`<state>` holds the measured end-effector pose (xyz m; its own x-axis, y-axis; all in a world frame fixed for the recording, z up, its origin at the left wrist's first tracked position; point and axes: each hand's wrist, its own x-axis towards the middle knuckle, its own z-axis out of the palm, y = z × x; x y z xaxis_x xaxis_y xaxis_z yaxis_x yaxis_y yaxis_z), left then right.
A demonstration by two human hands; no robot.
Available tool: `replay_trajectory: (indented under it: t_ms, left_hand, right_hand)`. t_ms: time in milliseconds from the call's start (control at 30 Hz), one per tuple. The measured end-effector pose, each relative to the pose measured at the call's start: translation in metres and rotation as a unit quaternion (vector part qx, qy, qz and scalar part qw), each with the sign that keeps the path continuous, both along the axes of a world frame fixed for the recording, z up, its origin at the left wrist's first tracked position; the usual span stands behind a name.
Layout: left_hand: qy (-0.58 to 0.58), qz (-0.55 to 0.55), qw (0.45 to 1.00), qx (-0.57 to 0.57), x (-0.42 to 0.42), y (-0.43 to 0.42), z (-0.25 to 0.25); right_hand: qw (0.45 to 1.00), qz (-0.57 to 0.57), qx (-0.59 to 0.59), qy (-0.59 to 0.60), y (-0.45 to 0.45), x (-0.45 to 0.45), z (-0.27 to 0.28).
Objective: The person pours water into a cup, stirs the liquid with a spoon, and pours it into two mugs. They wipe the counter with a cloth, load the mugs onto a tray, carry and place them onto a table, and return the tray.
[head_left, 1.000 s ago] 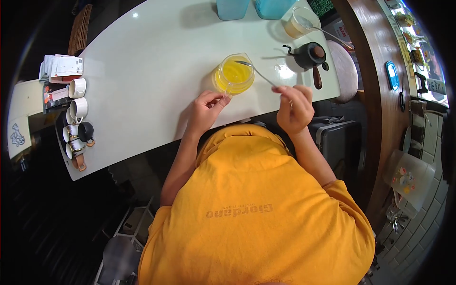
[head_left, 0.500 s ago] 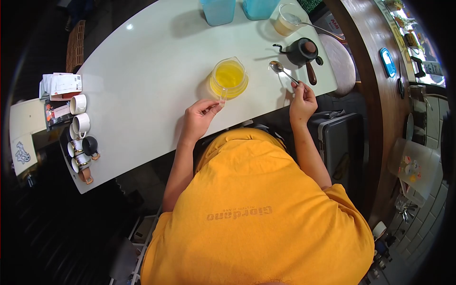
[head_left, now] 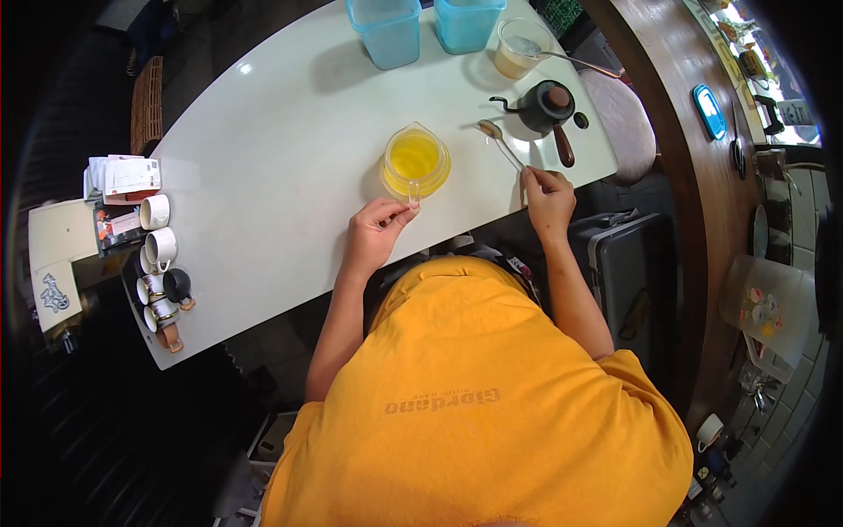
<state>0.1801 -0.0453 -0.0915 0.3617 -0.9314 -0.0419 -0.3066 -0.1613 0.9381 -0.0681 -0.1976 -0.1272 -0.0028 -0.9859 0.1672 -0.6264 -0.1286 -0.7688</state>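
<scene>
Glass jug (head_left: 435,182), one; spoon (head_left: 502,141), one; hands (head_left: 372,235) (head_left: 551,204), two, one on each.

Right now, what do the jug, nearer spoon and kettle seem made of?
Jug: clear, smooth glass or plastic; yellow liquid shows through. Nearer spoon: probably shiny metal, catching light. Kettle: perhaps matte dark metal, little gleam; its brown handle looks wooden.

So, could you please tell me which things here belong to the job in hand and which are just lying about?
Likely in the job:
clear glass jug of yellow liquid, handle pinched by left hand
slim silver metal spoon, held in right hand

Apparently lying about:
squat black spouted pot
two translucent blue plastic containers
rounded white mugs
</scene>
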Motion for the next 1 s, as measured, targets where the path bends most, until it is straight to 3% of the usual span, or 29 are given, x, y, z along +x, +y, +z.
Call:
replay_trajectory:
  t_ms: [100,167,367,433,467,533,633,733,833,933,1000]
  left_hand:
    - [-0.005,0.012,1.000,0.009,-0.005,0.000,0.003]
    - [-0.002,0.022,0.999,0.025,-0.007,0.001,0.003]
    - [0.003,0.099,0.993,0.065,-0.027,0.016,0.002]
    - [-0.030,0.073,0.984,0.157,-0.031,0.029,0.013]
    - [-0.029,0.084,0.982,0.165,-0.035,0.036,0.026]
    - [0.001,0.017,0.990,0.142,-0.041,0.051,0.063]
    - [0.133,-0.085,0.987,-0.017,-0.047,0.081,0.124]
    - [0.259,-0.242,0.911,-0.211,-0.044,0.108,0.171]
    - [0.263,-0.227,0.902,-0.255,-0.050,0.126,0.208]
    - [0.283,-0.270,0.856,-0.336,-0.052,0.148,0.215]
    - [0.299,-0.191,0.839,-0.412,-0.058,0.181,0.209]
  right_hand:
    - [0.999,0.024,-0.006,0.049,-0.004,-0.001,0.003]
    - [0.993,0.040,-0.070,0.082,-0.008,-0.003,-0.004]
    - [0.981,0.109,-0.141,0.074,-0.014,-0.010,-0.012]
    - [0.972,0.121,-0.182,0.088,-0.017,-0.010,-0.014]
    - [0.961,0.124,-0.226,0.104,-0.017,-0.010,-0.014]
    - [0.969,0.135,-0.188,0.086,-0.017,-0.009,-0.019]
    - [0.964,0.131,-0.219,0.075,-0.019,-0.009,-0.024]
    - [0.957,0.124,-0.241,0.105,-0.018,-0.008,-0.029]
    - [0.947,0.134,-0.274,0.103,-0.017,-0.005,-0.027]
    - [0.957,0.118,-0.241,0.113,-0.010,-0.002,-0.027]
    - [0.947,0.116,-0.262,0.145,-0.011,-0.003,-0.031]
